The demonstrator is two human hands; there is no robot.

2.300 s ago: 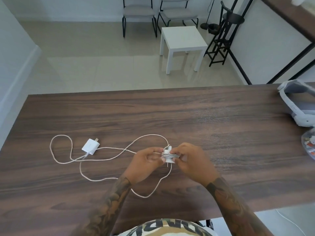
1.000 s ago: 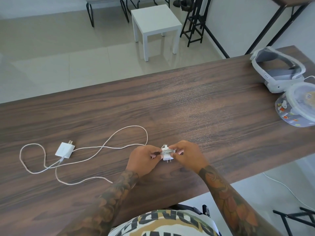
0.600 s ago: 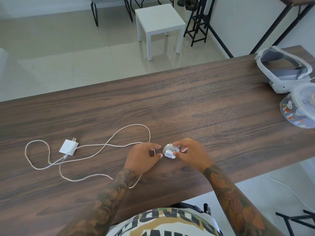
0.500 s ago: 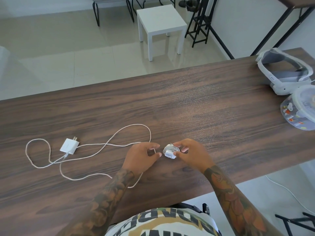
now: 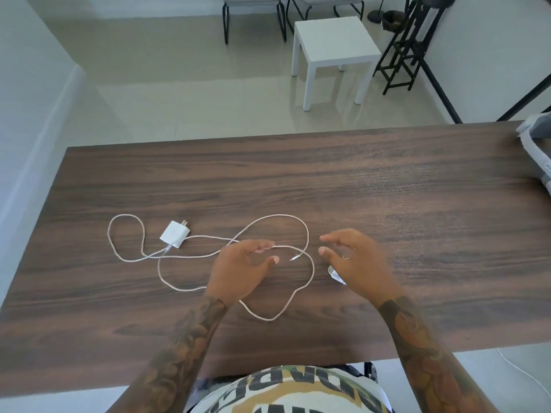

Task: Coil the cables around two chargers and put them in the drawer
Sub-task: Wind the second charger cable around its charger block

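Observation:
On the dark wooden table (image 5: 387, 204) a white charger (image 5: 175, 234) lies at the left, prongs pointing away. Its loose white cable (image 5: 310, 272) sprawls in wide loops toward the middle, its free plug end lying between my hands. My left hand (image 5: 241, 269) hovers over this cable with fingers relaxed and holds nothing. My right hand (image 5: 357, 263) is spread open just to the right. The coiled charger (image 5: 335, 274) lies on the table, mostly hidden beneath that palm. No drawer is in view.
A white headset (image 5: 533, 150) sits at the table's far right edge. Beyond the table stand a white side table (image 5: 334, 46), chairs (image 5: 253, 7) and a black rack (image 5: 402, 55) on the tiled floor. A thin white cord (image 5: 524, 374) lies on the floor at right.
Both hands have let go of the coiled charger, which now lies on the table under my right hand. My hands have spread apart and opened. The view has swung left.

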